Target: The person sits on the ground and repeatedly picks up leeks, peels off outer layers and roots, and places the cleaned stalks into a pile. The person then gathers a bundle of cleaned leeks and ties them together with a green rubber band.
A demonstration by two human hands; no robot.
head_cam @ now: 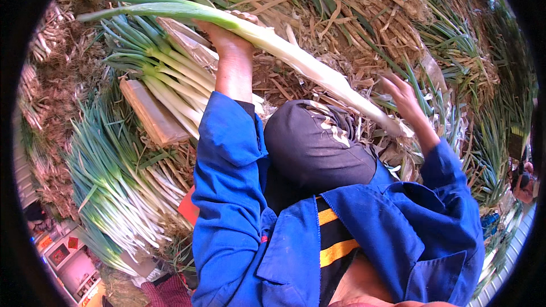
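A long green onion [315, 70] with a thick white stem lies slantwise across the upper middle of the view, above my knee. My left hand [232, 25] grips it from behind near the green leaves, which point left. Its root end, at the lower right, is partly blurred. My right hand [399, 91] is raised just above that end with its fingers spread and holds nothing; it is slightly blurred. Under my left forearm, a bunch of green onions [170, 74] lies between two wooden boards [155, 113], its lower part hidden by my sleeve.
A large heap of thinner green onions [115, 192] lies at the left. Dry peeled leaves [277, 81] litter the ground ahead. More onions [388, 25] are piled at the upper right. Another person [527, 183] shows at the right edge, and checked clothing [170, 292] at the lower left.
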